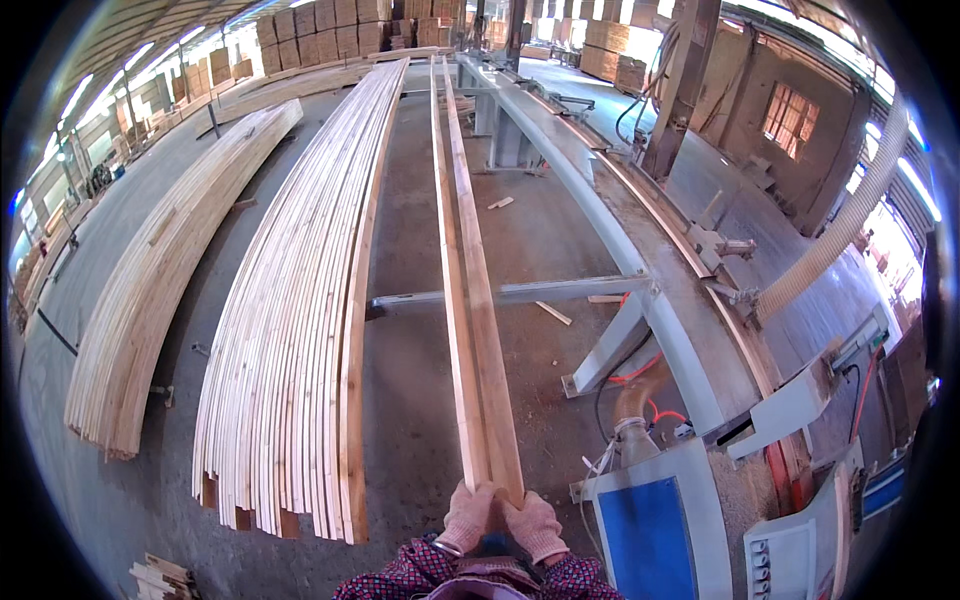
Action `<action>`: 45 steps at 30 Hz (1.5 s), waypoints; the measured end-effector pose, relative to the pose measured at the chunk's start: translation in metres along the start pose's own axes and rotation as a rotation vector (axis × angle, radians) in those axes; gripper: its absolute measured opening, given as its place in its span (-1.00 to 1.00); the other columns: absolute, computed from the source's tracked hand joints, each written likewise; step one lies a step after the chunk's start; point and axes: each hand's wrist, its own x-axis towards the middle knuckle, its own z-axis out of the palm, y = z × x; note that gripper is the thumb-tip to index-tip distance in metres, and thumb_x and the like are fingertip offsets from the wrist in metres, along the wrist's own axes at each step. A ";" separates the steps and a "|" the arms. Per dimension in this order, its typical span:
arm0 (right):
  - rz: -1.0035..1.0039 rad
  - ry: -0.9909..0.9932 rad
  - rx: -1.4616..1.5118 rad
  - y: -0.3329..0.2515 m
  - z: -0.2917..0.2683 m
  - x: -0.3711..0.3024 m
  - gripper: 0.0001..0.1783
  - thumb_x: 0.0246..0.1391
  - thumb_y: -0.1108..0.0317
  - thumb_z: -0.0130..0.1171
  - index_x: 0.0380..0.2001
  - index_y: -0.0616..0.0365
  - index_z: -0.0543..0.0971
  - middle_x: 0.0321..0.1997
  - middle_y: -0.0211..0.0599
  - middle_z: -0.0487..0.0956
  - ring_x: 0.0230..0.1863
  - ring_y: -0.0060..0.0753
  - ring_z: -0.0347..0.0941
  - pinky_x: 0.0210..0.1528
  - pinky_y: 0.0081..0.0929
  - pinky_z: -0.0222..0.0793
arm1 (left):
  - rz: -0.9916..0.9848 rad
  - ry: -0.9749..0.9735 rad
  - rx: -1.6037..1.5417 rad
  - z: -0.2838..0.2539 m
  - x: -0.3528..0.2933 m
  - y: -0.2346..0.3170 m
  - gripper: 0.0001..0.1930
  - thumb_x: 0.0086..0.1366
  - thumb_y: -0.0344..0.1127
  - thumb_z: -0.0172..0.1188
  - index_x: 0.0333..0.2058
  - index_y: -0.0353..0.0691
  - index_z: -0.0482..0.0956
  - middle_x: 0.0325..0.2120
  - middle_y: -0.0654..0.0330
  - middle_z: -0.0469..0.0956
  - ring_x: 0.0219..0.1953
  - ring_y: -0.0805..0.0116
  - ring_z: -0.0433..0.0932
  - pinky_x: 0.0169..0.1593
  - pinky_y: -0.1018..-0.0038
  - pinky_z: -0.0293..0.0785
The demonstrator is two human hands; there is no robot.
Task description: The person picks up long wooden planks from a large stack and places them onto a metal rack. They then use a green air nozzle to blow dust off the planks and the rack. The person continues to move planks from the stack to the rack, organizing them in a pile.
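1. We have two long boards, side by side: the left board (457, 330) and the right board (484, 330). They run from our body far ahead, and they cross over a gray metal bar (560, 290).
2. Our left hand (465, 518), in a pale glove, curls around the near end of the left board. Our right hand (535, 526) does the same with the right board. Some fingers are hidden, so we cannot tell how they sit underneath.
3. A strip of dark floor (400, 430) lies between our boards and the big wood stack (290, 280) on the left. Its near ends are uneven.
4. Past it is a smaller stack (180, 270), with more floor between the two.
5. Near our right hand stands a machine with a blue panel (648, 535). A long metal rail (590, 210) runs ahead from it.
6. Wood scraps (553, 313) lie under the rail's frame, near a red cord (664, 412).
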 end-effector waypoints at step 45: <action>-0.207 -0.537 0.549 -0.161 0.094 0.069 -0.61 0.03 0.24 0.23 -0.22 0.24 0.32 -0.46 -0.27 0.52 -0.46 -0.40 0.49 -0.47 -0.46 0.46 | 0.125 -0.229 -0.273 -0.102 -0.074 -0.146 -0.17 0.08 -0.33 0.23 0.23 -0.43 -0.05 0.08 -0.19 0.25 0.14 0.07 0.29 0.22 0.36 0.20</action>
